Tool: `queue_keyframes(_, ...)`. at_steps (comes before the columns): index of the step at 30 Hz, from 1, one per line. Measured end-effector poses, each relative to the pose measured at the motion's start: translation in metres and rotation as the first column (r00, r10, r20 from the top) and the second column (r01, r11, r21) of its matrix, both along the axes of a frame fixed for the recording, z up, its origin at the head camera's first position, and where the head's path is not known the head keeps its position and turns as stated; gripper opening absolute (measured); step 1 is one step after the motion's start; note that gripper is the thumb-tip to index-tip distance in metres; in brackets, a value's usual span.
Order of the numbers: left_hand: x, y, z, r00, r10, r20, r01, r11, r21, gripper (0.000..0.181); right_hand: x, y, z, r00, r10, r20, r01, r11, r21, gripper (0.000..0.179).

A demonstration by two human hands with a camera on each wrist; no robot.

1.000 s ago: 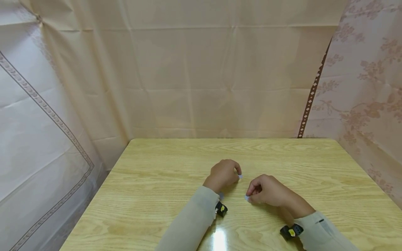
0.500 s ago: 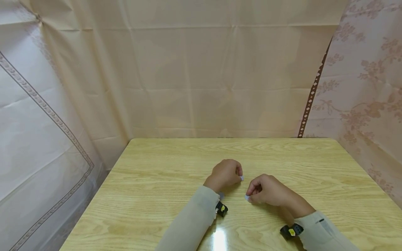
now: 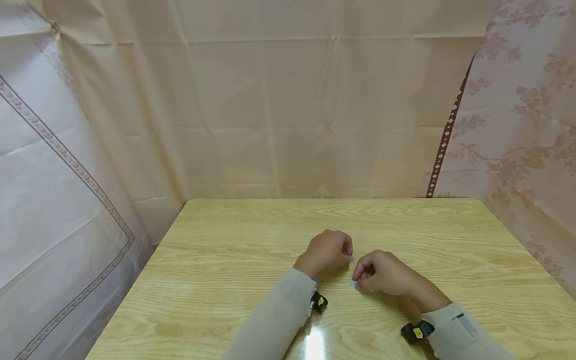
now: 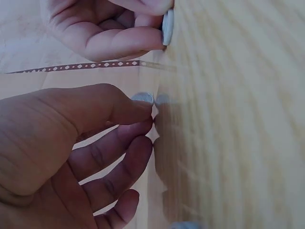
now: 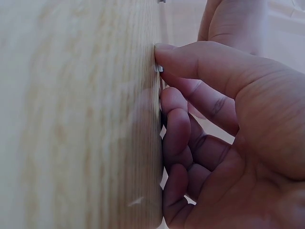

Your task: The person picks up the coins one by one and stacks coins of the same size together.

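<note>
My left hand pinches a small silvery coin-like disc between thumb and forefinger, low over the wooden table. In the head view only a pale edge of that disc shows at the fingertips. My right hand is close by on the right and nearer to me. Its thumb and forefinger grip a second pale disc at the tabletop; in the left wrist view this disc stands on edge. A third disc lies partly hidden beside my left cuff.
The wood-grain table reaches back to a beige curtain. Floral cloth hangs on the right, and white cloth on the left. A bright reflection lies on the table near its front.
My left hand has slid a little right and toward me with its disc, closing the gap to the right hand. The right hand stays put.
</note>
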State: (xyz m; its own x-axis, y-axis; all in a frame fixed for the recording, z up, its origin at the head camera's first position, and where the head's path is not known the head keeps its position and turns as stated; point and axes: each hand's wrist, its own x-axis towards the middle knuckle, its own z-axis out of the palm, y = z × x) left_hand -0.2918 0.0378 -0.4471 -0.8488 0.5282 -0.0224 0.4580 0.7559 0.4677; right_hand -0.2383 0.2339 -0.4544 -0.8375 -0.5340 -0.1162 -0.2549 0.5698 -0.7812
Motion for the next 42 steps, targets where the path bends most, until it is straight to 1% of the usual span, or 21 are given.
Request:
queue_keyframes(1,0.000,0.000,0.000,1.000,-0.007,0.004,0.007,1.000,0.000,0.009,0.000,0.000,0.000,1.000,-0.001,-0.001,0.001,1.000,0.001,0.007)
queue_keyframes(2,0.000,-0.001,0.001,1.000,-0.015,0.010,0.015,1.000,0.000,0.009,0.000,0.000,0.000,1.000,-0.003,0.000,0.003,1.000,0.003,0.007)
queue_keyframes(6,-0.001,-0.002,0.003,0.999,-0.040,0.023,0.040,0.999,-0.008,0.024,0.000,0.000,0.000,1.000,-0.006,0.000,0.006,1.000,0.005,0.007)
queue_keyframes(9,0.000,-0.003,0.007,0.999,-0.033,0.023,0.033,0.999,0.001,0.022,-0.001,0.000,0.000,1.000,-0.008,0.001,0.008,1.000,0.004,0.007)
queue_keyframes(13,0.001,-0.001,0.016,1.000,-0.012,0.021,0.012,0.999,0.038,0.019,0.000,0.000,0.000,1.000,-0.003,-0.009,0.003,1.000,0.007,0.007)
queue_keyframes(16,0.003,0.001,0.023,1.000,-0.011,-0.003,0.011,0.999,0.052,0.018,0.000,0.001,0.000,1.000,0.004,-0.021,-0.004,1.000,0.006,0.008)
queue_keyframes(21,0.007,0.004,0.031,0.998,-0.034,-0.049,0.036,0.998,0.050,0.019,0.000,0.001,0.000,1.000,0.014,-0.025,-0.014,1.000,-0.004,0.009)
queue_keyframes(27,0.012,0.004,0.036,0.990,-0.048,-0.130,0.054,0.998,0.039,0.018,-0.002,0.001,-0.002,1.000,0.017,-0.026,-0.018,1.000,-0.006,0.009)
queue_keyframes(30,0.014,0.003,0.036,0.989,-0.042,-0.142,0.051,0.997,0.059,0.014,-0.003,0.001,-0.003,0.999,0.020,-0.028,-0.020,1.000,-0.008,0.009)
queue_keyframes(32,0.014,0.001,0.035,0.991,-0.038,-0.132,0.050,0.995,0.086,0.012,-0.003,0.001,-0.004,0.999,0.019,-0.031,-0.019,1.000,-0.008,0.009)
queue_keyframes(34,0.015,-0.001,0.032,0.994,-0.038,-0.101,0.051,0.991,0.126,0.011,-0.003,0.000,-0.004,0.999,0.019,-0.029,-0.019,1.000,-0.011,0.010)
queue_keyframes(36,0.017,-0.003,0.031,0.998,-0.040,-0.054,0.049,0.985,0.168,0.010,-0.002,0.000,-0.003,1.000,0.016,-0.026,-0.016,1.000,-0.015,0.010)
queue_keyframes(38,0.022,-0.006,0.031,0.999,-0.043,0.011,0.040,0.975,0.217,0.009,-0.002,0.001,-0.003,1.000,0.014,-0.026,-0.014,1.000,-0.016,0.010)
queue_keyframes(42,0.031,-0.011,0.030,0.990,-0.050,0.135,0.006,0.951,0.310,0.010,-0.001,0.002,-0.003,0.999,0.014,-0.036,-0.015,1.000,-0.017,0.011)
